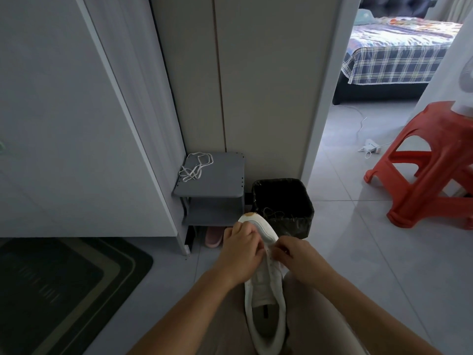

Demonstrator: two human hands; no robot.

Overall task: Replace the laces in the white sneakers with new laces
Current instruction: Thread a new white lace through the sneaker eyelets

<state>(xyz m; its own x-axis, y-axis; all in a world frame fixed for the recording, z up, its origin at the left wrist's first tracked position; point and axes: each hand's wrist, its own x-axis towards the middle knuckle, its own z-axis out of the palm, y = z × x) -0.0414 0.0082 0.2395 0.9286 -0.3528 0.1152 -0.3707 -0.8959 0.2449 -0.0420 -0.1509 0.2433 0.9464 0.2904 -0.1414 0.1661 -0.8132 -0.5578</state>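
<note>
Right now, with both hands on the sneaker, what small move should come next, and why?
Probably reach for the white laces on the grey rack. The white sneaker on the lap shows no lace in its visible eyelets; the left hand grips its front and the right hand pinches at the front eyelets. Whether a lace end is pinched there, I cannot tell.

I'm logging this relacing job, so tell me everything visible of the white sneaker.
The white sneaker looks like leather, with a brownish stain on its toe. It lies on the person's lap, toe pointing toward the black bin, its opening showing a dark insole. The left hand grips its forefoot; the right hand pinches at the eyelet row.
</note>
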